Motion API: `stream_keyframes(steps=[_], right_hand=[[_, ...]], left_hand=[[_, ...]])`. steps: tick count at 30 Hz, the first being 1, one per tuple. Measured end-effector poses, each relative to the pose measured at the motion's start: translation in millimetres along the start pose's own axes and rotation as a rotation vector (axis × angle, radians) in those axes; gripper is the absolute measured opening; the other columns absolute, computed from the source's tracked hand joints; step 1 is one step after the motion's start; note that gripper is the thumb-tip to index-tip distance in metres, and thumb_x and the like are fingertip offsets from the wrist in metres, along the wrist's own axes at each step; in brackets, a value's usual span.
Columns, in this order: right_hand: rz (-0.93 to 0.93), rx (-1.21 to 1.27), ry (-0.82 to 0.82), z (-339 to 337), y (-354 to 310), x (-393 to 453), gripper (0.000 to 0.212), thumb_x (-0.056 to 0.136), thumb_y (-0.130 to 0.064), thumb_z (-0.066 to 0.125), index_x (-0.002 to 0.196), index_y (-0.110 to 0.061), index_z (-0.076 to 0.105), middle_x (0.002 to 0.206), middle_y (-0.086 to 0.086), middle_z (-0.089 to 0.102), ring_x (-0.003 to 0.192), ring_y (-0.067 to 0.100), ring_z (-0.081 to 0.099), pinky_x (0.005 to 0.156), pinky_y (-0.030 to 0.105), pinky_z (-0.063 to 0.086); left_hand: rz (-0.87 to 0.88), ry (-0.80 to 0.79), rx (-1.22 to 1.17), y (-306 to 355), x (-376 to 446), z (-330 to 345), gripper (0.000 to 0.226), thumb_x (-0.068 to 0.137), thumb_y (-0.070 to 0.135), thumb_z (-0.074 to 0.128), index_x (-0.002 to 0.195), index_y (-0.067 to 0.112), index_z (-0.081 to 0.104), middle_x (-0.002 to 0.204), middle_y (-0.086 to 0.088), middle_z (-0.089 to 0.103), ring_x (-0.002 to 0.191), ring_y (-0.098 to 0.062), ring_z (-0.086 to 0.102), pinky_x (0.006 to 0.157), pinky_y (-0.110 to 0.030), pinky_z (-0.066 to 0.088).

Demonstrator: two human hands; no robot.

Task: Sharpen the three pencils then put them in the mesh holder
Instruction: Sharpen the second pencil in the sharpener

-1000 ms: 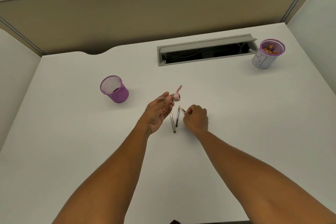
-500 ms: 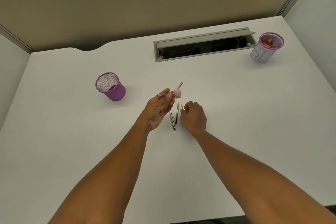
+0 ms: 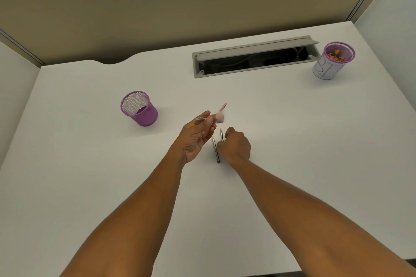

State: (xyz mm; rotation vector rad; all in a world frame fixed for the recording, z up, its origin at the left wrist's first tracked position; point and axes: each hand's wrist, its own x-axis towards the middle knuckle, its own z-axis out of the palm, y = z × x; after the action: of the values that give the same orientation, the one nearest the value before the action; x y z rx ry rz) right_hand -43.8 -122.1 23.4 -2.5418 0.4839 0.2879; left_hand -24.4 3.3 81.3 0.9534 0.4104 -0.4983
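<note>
My left hand (image 3: 195, 137) holds a small clear sharpener with a pink end (image 3: 213, 118) above the white desk, its little lid flipped up. Just to its right, my right hand (image 3: 235, 147) rests knuckles-up on the desk, fingers curled over a dark pencil (image 3: 222, 135) whose sharpened tip points away from me. A second dark pencil (image 3: 215, 150) lies on the desk between my hands. A third pencil is not visible; my right hand may cover it. The purple mesh holder (image 3: 140, 109) stands upright to the left of my hands.
A second purple-rimmed cup (image 3: 331, 65), wrapped in white paper and holding shavings, stands at the far right. An open grey cable slot (image 3: 254, 57) is set into the desk behind my hands. Beige partition panels close off the back and sides.
My right hand has slid slightly left over the pencils. My left hand keeps holding the sharpener in about the same place.
</note>
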Motion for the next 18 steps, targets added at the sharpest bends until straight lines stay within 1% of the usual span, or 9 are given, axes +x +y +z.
stream_keyframes(steps=[4,6,8,10,12,13,14,15,18], right_hand=[[0.002,0.122,-0.019,-11.2,-0.8,1.4,0.026,0.081,-0.031,0.061,0.096,-0.011,0.062,0.089,0.006,0.067,0.084,0.030,0.064,0.072,0.031,0.051],[0.001,0.191,-0.028,-18.2,-1.0,4.1,0.022,0.077,-0.031,0.064,0.088,-0.012,0.065,0.082,0.004,0.068,0.078,0.027,0.063,0.067,0.029,0.049],[-0.008,0.249,-0.040,-25.5,-0.7,8.4,0.018,0.072,-0.026,0.063,0.075,-0.009,0.064,0.071,0.005,0.065,0.069,0.027,0.061,0.060,0.028,0.047],[-0.045,0.310,-0.060,-33.1,0.4,12.8,0.021,0.071,-0.024,0.059,0.069,-0.004,0.062,0.065,0.009,0.062,0.063,0.028,0.060,0.057,0.029,0.050],[-0.100,0.354,-0.065,-41.4,3.2,17.4,0.020,0.076,-0.022,0.055,0.076,-0.005,0.066,0.071,0.010,0.062,0.067,0.025,0.062,0.060,0.030,0.052],[-0.127,0.357,-0.063,-45.9,4.3,19.3,0.019,0.080,-0.020,0.055,0.084,-0.007,0.069,0.079,0.008,0.060,0.073,0.021,0.059,0.061,0.025,0.048],[-0.151,0.350,-0.052,-51.5,5.4,20.7,0.019,0.084,-0.017,0.054,0.092,-0.009,0.069,0.088,0.005,0.057,0.077,0.016,0.054,0.061,0.014,0.040],[-0.176,0.348,-0.034,-55.4,6.8,22.8,0.020,0.086,-0.015,0.053,0.098,-0.011,0.069,0.094,0.005,0.054,0.080,0.014,0.051,0.060,0.008,0.033],[-0.248,0.397,0.040,-67.3,12.1,24.8,0.023,0.088,-0.011,0.052,0.106,-0.011,0.066,0.098,0.003,0.053,0.078,0.009,0.050,0.062,0.006,0.033]], left_hand=[[0.016,0.003,0.003,3.5,0.3,0.7,0.020,0.094,0.007,0.062,0.113,0.014,0.064,0.087,-0.002,0.073,0.072,-0.011,0.067,0.070,-0.018,0.057],[0.025,0.001,0.012,6.6,0.5,2.4,0.021,0.094,0.007,0.062,0.113,0.014,0.063,0.087,0.000,0.074,0.073,-0.010,0.068,0.071,-0.018,0.056],[0.033,-0.006,0.012,10.1,0.4,4.9,0.020,0.094,0.007,0.062,0.113,0.014,0.063,0.088,0.000,0.073,0.073,-0.010,0.067,0.072,-0.017,0.056],[0.037,-0.007,0.010,13.2,1.1,6.8,0.020,0.093,0.007,0.062,0.112,0.014,0.063,0.087,-0.002,0.073,0.072,-0.010,0.067,0.072,-0.018,0.057],[0.040,-0.009,0.006,16.2,1.6,9.3,0.021,0.092,0.007,0.063,0.112,0.013,0.064,0.089,-0.003,0.072,0.072,-0.011,0.068,0.073,-0.019,0.058],[0.041,-0.012,0.003,17.7,1.7,10.3,0.021,0.092,0.007,0.064,0.112,0.013,0.064,0.091,-0.004,0.072,0.072,-0.011,0.068,0.074,-0.019,0.058],[0.043,-0.014,0.003,19.1,2.1,11.7,0.021,0.092,0.007,0.064,0.113,0.013,0.064,0.092,-0.004,0.072,0.072,-0.011,0.068,0.074,-0.019,0.058],[0.045,-0.013,0.005,20.6,2.4,12.8,0.021,0.092,0.006,0.063,0.113,0.013,0.064,0.092,-0.004,0.072,0.072,-0.012,0.068,0.073,-0.019,0.058],[0.048,-0.006,0.021,24.7,2.4,18.1,0.021,0.093,0.006,0.062,0.112,0.013,0.064,0.089,-0.005,0.073,0.070,-0.012,0.068,0.070,-0.019,0.058]])
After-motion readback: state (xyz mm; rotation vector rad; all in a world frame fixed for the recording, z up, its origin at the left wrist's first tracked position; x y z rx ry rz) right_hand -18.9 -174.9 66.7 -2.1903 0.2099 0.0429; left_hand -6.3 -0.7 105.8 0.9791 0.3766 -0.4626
